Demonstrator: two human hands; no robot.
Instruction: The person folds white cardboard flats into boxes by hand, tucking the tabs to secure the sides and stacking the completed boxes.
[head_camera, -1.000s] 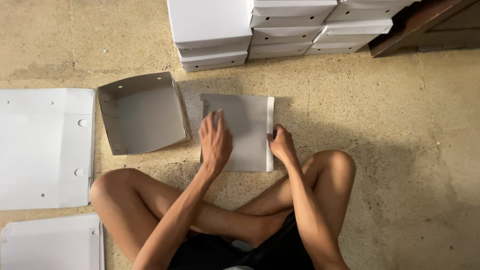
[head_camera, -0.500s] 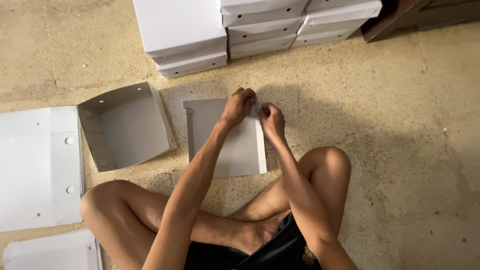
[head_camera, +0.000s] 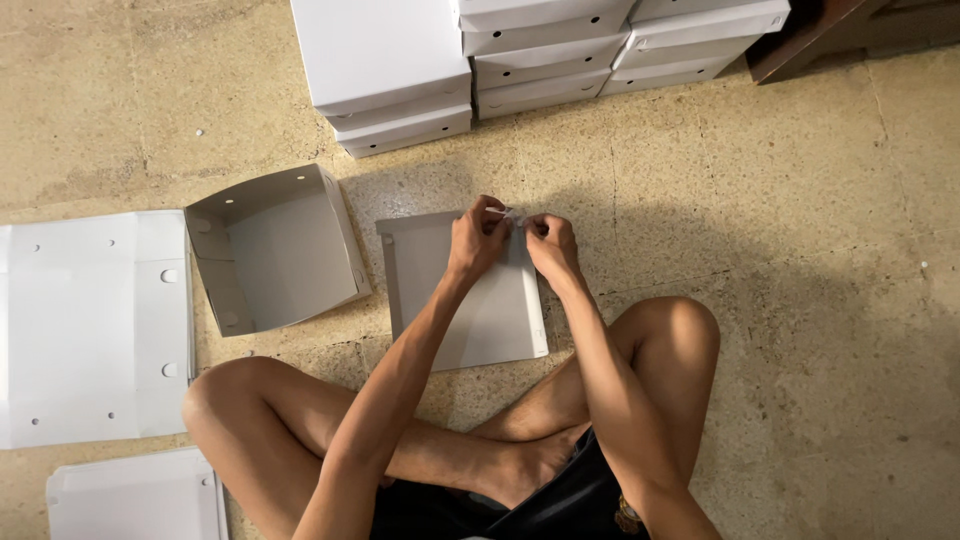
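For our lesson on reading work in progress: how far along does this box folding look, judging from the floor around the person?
Done: stacks of closed white boxes stand at the top, and one folded open tray lies beside the work. In hand: the left hand and right hand pinch the far edge of a partly folded sheet. Left: flat punched blanks and another lie unfolded at the person's left.

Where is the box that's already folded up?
The folded open box sits on the floor, left of the flat cardboard sheet both hands pinch, below the stacked white boxes.
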